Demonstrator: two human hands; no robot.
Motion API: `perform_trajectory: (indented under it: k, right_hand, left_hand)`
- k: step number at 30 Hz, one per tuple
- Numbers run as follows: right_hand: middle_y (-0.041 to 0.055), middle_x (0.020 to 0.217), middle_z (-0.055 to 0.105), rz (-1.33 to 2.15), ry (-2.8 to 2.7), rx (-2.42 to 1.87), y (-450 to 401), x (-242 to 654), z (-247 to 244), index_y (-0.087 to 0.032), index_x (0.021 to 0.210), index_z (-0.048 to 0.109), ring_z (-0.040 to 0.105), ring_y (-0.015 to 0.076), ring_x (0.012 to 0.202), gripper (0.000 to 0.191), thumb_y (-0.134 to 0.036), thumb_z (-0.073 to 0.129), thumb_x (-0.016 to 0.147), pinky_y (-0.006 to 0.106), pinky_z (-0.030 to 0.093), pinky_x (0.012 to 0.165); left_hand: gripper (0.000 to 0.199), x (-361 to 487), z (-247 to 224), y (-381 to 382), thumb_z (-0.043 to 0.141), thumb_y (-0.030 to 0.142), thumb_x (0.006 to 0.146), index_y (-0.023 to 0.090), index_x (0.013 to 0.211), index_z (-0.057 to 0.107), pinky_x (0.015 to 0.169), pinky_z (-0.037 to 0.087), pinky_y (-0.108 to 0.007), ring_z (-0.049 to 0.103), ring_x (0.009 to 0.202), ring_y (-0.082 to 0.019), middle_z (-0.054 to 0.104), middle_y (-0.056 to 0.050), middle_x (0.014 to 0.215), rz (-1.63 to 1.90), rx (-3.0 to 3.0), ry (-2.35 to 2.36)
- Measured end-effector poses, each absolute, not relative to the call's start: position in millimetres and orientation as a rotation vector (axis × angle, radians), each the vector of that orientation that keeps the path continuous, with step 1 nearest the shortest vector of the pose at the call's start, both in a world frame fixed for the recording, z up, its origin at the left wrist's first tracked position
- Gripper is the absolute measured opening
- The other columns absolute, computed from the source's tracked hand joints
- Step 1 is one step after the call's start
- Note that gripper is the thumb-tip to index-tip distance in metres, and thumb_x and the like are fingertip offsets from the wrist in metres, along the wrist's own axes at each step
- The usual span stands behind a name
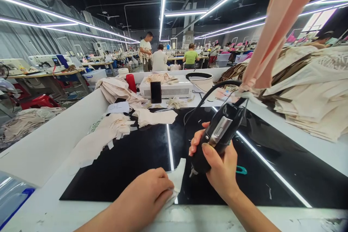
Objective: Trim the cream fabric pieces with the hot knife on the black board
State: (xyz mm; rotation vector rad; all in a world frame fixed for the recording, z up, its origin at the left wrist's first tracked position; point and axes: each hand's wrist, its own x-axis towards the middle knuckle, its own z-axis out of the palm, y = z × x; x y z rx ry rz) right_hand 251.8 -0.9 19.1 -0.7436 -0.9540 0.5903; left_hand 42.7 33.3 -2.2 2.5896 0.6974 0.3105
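At the front edge of a white table [201, 220], pinches a small white cloth piece [179, 173] in the left hand [148, 190], with fingers curled nearly closed and thumb pressed against them. Has this cloth piece low over a glossy black board [130, 179], with its free end reaching past the fingers. Just to the right, grips a black hand tool [199, 157] in the right hand [221, 168], with fingers wrapped around the body and thumb laid along it. Points its narrow metal tip downward, beside the cloth but apart from it; cannot tell from here whether it meets the board. Has a teal loop [241, 170] on the board, just right of the right wrist.

Farther along, has a cream cloth pile [106, 132] at left and flat cloth pieces [154, 116] at the board's far edge. Beyond these, faces an upright phone [156, 92] before a white vented box [178, 88], near a red cone [131, 83]. At right, has tall cloth stacks [318, 98] behind a hanging pink strip [277, 29]. Deeper in the room, faces a standing person [145, 49] and two seated people [191, 57], under ceiling lights [164, 0].
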Motion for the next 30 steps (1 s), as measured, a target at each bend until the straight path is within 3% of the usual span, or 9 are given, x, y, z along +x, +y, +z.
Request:
perform_trajectory:
  k: [2,5,8,11,15,20,30]
  right_hand:
    - [-0.0039,0.083,0.066,0.582,-0.95,-0.745,0.2,250.5,18.1,-0.029,0.118,0.06,0.062,0.0129,0.063,0.033,-0.037,0.077,0.09,0.028,0.056,0.058]
    - [-0.0039,0.084,0.066,0.579,-0.952,-0.737,3.5,249.2,15.3,-0.029,0.12,0.058,0.062,0.0129,0.064,0.035,-0.037,0.076,0.091,0.028,0.056,0.059]
    - [-0.0038,0.085,0.065,0.584,-0.958,-0.723,8.1,247.7,11.9,-0.029,0.123,0.057,0.062,0.0132,0.064,0.036,-0.037,0.074,0.092,0.03,0.056,0.06]
    - [-0.0036,0.085,0.065,0.588,-0.958,-0.722,11.7,246.1,9.5,-0.03,0.123,0.056,0.062,0.0135,0.064,0.036,-0.035,0.074,0.092,0.03,0.057,0.06]
    - [-0.0035,0.085,0.065,0.588,-0.967,-0.704,13.7,244.6,8.0,-0.03,0.121,0.056,0.062,0.0131,0.064,0.035,-0.034,0.074,0.091,0.03,0.057,0.061]
    - [-0.0036,0.085,0.065,0.588,-0.974,-0.696,15.6,244.5,6.7,-0.03,0.12,0.057,0.062,0.0129,0.064,0.034,-0.035,0.074,0.091,0.029,0.056,0.061]
    - [-0.0038,0.086,0.065,0.604,-0.975,-0.691,16.9,242.0,7.3,-0.031,0.122,0.058,0.062,0.012,0.063,0.034,-0.033,0.073,0.091,0.029,0.057,0.061]
  left_hand:
    - [0.019,48.0,5.0,37.2,0.063,0.009,0.098,0.023,0.108,0.073,0.082,0.055,-0.029,0.068,0.089,-0.017,0.068,0.0,0.101,0.253,2.603,0.72]
    - [0.028,58.5,12.3,49.9,0.07,0.01,0.095,0.018,0.121,0.065,0.098,0.055,-0.038,0.066,0.11,-0.023,0.069,-0.005,0.117,0.243,2.651,0.643]
    - [0.046,69.2,14.1,64.8,0.081,0.016,0.089,0.017,0.128,0.059,0.117,0.046,-0.044,0.052,0.139,-0.028,0.064,-0.009,0.136,0.183,2.603,0.496]
    - [0.055,75.1,12.5,75.8,0.085,0.03,0.087,0.019,0.133,0.057,0.125,0.036,-0.051,0.034,0.155,-0.032,0.057,-0.012,0.149,0.045,2.549,0.466]
    - [0.057,75.8,10.3,81.3,0.084,0.034,0.088,0.021,0.135,0.057,0.128,0.028,-0.059,0.031,0.156,-0.034,0.052,-0.014,0.155,-0.036,2.539,0.491]
    - [0.053,73.6,9.9,82.0,0.085,0.038,0.087,0.025,0.131,0.058,0.128,0.018,-0.067,0.027,0.158,-0.034,0.055,-0.007,0.155,-0.066,2.55,0.489]
    - [0.066,61.6,7.2,79.4,0.083,0.039,0.089,0.031,0.145,0.051,0.125,0.017,-0.073,0.027,0.157,-0.037,0.048,-0.003,0.161,-0.069,2.615,0.521]
